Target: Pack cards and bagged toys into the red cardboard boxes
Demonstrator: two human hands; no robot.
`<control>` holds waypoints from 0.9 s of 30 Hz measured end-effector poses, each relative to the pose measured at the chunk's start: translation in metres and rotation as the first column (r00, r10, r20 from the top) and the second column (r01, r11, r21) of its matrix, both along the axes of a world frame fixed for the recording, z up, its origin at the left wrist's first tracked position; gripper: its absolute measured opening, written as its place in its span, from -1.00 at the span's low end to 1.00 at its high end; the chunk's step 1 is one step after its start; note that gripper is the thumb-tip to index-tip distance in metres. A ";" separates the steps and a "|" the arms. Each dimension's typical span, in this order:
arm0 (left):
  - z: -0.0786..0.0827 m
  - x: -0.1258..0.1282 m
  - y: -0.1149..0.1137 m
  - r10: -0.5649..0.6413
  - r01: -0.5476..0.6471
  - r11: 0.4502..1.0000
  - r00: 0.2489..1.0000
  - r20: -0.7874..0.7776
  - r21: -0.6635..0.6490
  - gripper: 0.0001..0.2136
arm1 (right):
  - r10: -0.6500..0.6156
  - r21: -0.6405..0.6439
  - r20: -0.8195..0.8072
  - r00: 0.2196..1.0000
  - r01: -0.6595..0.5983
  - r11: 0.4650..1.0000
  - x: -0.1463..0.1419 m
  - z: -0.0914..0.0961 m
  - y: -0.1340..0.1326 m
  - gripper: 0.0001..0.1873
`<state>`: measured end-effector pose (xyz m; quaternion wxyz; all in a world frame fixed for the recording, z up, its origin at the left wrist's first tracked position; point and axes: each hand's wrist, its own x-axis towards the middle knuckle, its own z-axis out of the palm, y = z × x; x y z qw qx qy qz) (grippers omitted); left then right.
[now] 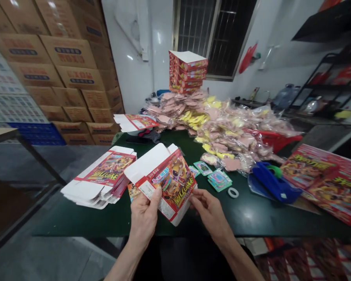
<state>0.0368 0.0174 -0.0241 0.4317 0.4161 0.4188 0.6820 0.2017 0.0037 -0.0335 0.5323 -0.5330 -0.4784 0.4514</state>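
Note:
My left hand [143, 218] grips a half-folded printed cardboard box [171, 183] in red, white and yellow, with the thumb on its front panel. My right hand [210, 212] holds the box's lower right edge with its fingertips. To the left lies a stack of flat printed box blanks [102, 177] on the green table [236, 218]. Small picture cards [219, 180] and a white tape roll [233, 192] lie right of my right hand. A blue tape dispenser [276, 183] sits farther right.
A heap of pink and yellow plastic-wrapped items [219, 132] covers the table's far side, with a tower of printed boxes [187, 72] behind. Large red printed sheets [324, 183] lie at right. Stacked cardboard cartons [67, 86] stand at left, beyond the table's edge.

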 end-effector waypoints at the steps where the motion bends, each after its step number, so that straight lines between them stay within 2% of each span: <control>1: -0.002 0.002 0.000 0.000 0.000 1.000 0.999 -0.046 0.018 -0.71 | 0.032 -0.035 -0.079 0.996 -0.035 0.999 0.000 0.001 0.000 -0.64; 3: -0.004 0.003 -0.001 0.001 0.007 0.999 0.988 -0.156 0.048 -0.76 | 0.051 -0.093 -0.179 0.983 -0.068 0.993 0.003 0.001 0.000 -0.59; 5: -0.002 0.002 -0.002 0.027 -0.007 0.997 0.962 -0.272 0.075 -0.78 | 0.029 -0.086 -0.132 0.991 -0.041 0.995 0.008 -0.002 0.002 -0.62; 7: 0.003 0.000 -0.002 0.064 -0.020 0.993 0.921 -0.384 0.117 -0.79 | -0.127 0.043 0.070 0.989 0.125 0.991 0.015 -0.001 0.002 -0.66; 8: 0.006 -0.001 -0.001 0.079 -0.014 0.989 0.894 -0.440 0.150 -0.79 | -0.257 0.176 0.185 0.949 0.225 0.958 0.018 0.003 0.001 -0.69; 9: 0.009 -0.001 -0.001 0.087 0.008 0.983 0.862 -0.500 0.186 -0.80 | -0.391 0.343 0.270 0.880 0.292 0.893 0.021 0.010 -0.001 -0.73; 10: 0.012 -0.001 0.000 0.089 0.047 0.973 0.825 -0.558 0.224 -0.82 | -0.503 0.515 0.322 0.802 0.297 0.804 0.022 0.019 -0.004 -0.75; 12: 0.018 0.000 0.002 0.066 0.168 0.943 0.752 -0.656 0.288 -0.84 | -0.612 0.768 0.388 0.689 0.125 0.628 0.022 0.040 -0.009 -0.70; 13: 0.020 0.001 0.002 0.041 0.242 0.921 0.718 -0.695 0.304 -0.84 | -0.625 0.826 0.427 0.653 0.000 0.564 0.020 0.050 -0.012 -0.64; 14: 0.021 0.003 0.003 0.012 0.313 0.897 0.688 -0.725 0.312 -0.83 | -0.631 0.845 0.470 0.617 -0.109 0.523 0.018 0.057 -0.012 -0.58; 15: 0.023 0.004 0.003 -0.013 0.371 0.873 0.665 -0.746 0.316 -0.83 | -0.638 0.842 0.512 0.575 -0.192 0.504 0.015 0.061 -0.012 -0.54; 18: 0.025 0.007 0.006 -0.043 0.438 0.836 0.651 -0.758 0.329 -0.78 | -0.666 0.798 0.602 0.442 -0.292 0.527 0.009 0.061 -0.008 -0.53; 21: 0.023 0.010 0.008 -0.080 0.446 0.837 0.673 -0.735 0.318 -0.79 | -0.731 0.810 0.586 0.350 -0.256 0.527 0.008 0.058 -0.007 -0.65; 23: 0.018 0.015 0.008 -0.043 0.348 0.877 0.742 -0.669 0.331 -0.78 | -0.734 0.788 0.616 0.286 -0.251 0.563 0.009 0.065 -0.010 -0.79; 25: 0.009 0.024 0.005 0.114 0.149 0.916 0.795 -0.596 0.373 -0.64 | -0.682 0.708 0.702 0.204 -0.302 0.638 0.008 0.076 -0.015 -0.84; 27: -0.001 0.033 0.000 0.280 0.012 0.895 0.764 -0.581 0.447 -0.47 | -0.608 0.618 0.780 0.151 -0.345 0.707 0.006 0.086 -0.019 -0.83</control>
